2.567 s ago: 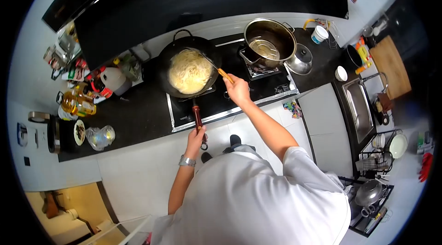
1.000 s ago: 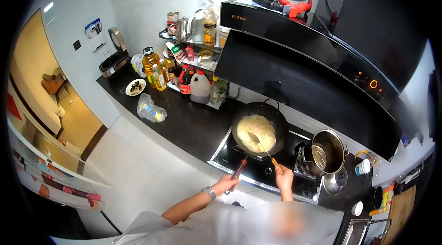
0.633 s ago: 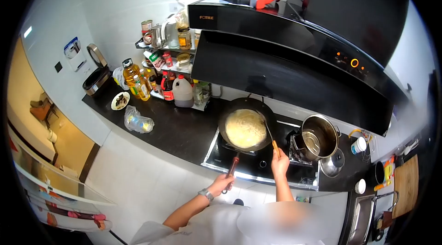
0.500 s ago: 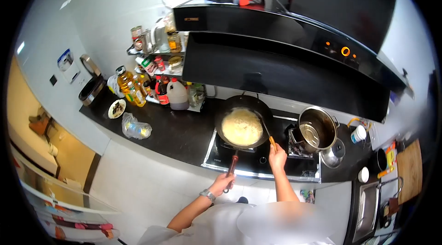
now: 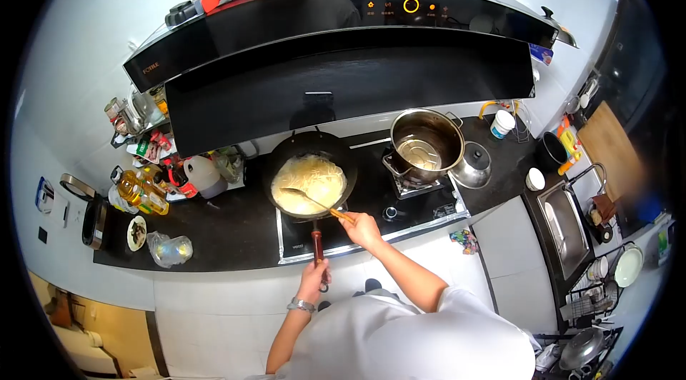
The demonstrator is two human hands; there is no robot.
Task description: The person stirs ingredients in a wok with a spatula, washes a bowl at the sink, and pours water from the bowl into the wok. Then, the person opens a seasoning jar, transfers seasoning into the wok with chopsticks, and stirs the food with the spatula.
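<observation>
A dark wok [image 5: 281, 166] stands on the left burner of the black stove, with pale noodle-like food [image 5: 314, 178] in it. My left hand [image 5: 312, 281], with a watch at the wrist, is wrapped round the wok's red-brown handle [image 5: 317, 244]. My right hand [image 5: 363, 230] is closed on the wooden handle of a metal spatula [image 5: 314, 201]. The spatula's blade rests in the left part of the food. On the right burner sits a steel pot [image 5: 446, 158] with a wire rack inside, and a domed lid [image 5: 472, 166] lies beside it.
Oil bottles [image 5: 143, 194], a plastic bag [image 5: 170, 250] and a small plate [image 5: 136, 233] stand at the counter's left. Above the stove hangs the black range hood [image 5: 357, 73]. A white cup [image 5: 534, 179] is near the sink [image 5: 564, 230]; a cutting board [image 5: 611, 144] leans further right.
The view has swung to the right. The spatula has moved from the wok's right side to the left part of the food. Both hands keep their holds.
</observation>
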